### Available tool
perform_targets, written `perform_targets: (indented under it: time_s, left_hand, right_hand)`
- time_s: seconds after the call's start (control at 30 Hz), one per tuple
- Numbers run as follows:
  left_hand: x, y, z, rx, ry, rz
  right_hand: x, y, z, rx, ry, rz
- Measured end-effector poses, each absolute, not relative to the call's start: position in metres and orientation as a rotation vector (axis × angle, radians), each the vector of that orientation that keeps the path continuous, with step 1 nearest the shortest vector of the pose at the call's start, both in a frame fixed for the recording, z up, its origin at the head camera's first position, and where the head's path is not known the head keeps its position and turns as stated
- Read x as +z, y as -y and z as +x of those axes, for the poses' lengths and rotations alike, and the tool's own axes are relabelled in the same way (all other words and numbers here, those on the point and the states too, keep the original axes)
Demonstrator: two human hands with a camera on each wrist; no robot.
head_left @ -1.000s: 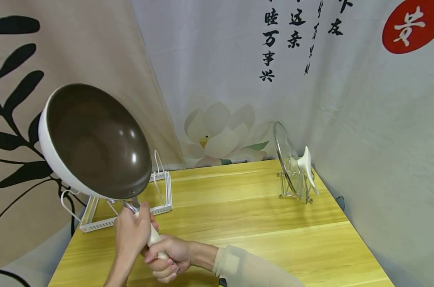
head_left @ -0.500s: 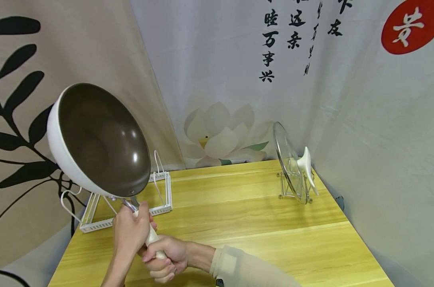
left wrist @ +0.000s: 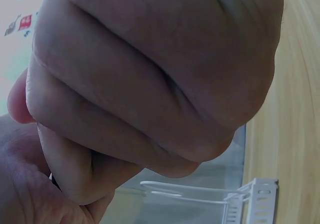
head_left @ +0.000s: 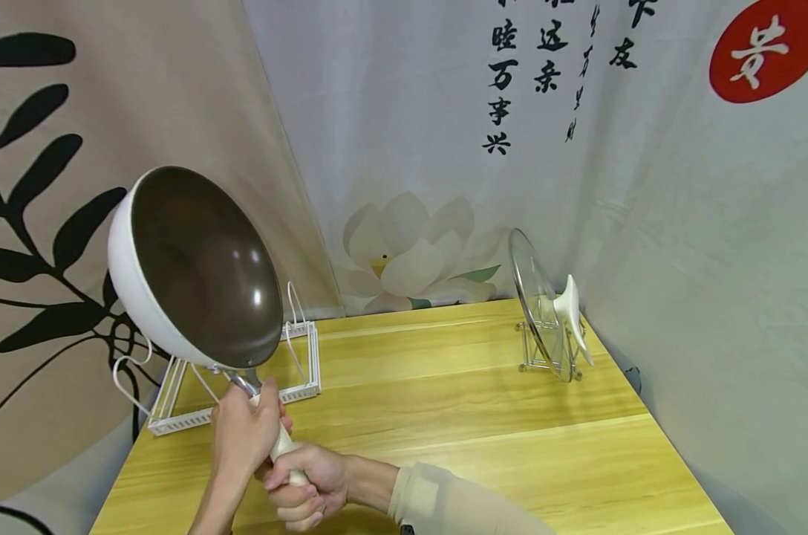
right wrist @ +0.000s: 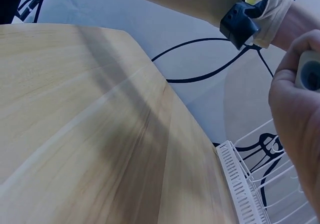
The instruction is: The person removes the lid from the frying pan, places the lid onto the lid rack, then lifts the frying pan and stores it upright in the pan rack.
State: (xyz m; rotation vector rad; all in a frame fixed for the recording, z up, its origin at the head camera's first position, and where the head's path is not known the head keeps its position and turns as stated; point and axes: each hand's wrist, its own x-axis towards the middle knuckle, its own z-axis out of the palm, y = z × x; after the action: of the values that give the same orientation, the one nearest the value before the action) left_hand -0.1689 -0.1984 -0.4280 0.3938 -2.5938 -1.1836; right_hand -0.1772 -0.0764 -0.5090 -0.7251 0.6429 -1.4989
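Note:
A deep wok point(head_left: 206, 267), white outside and brown inside, is held up and tilted at the left of the head view, its inside facing me. My left hand point(head_left: 243, 431) grips the upper part of its pale handle point(head_left: 282, 443), close to the metal neck. Just below it, my right hand point(head_left: 307, 479) wraps round the handle's lower part. The left wrist view is filled mostly by the curled fingers point(left wrist: 125, 79) of the left hand. At the right edge of the right wrist view, the hollow handle end pokes out of a closed grip.
A white wire rack point(head_left: 300, 390) stands on the wooden table point(head_left: 444, 386) at the left, partly behind the wok. At the far right, a glass lid point(head_left: 534, 297) with a white knob point(head_left: 568, 308) leans upright in a small metal stand point(head_left: 526, 349). Printed cloth hangs behind.
The wok has swung to the right and turned a little, showing more of its white outer side. Both hands keep their grip on the handle and have barely moved.

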Motion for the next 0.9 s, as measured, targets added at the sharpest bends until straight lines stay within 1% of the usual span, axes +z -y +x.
perform_targets:
  time_s: [0.9]
  left_hand:
    - [-0.4374,0.2034,-0.174,-1.131,2.662,0.344]
  right_hand:
    - [-0.515,0.0822,-0.1714,-1.51,-0.62,-0.686]
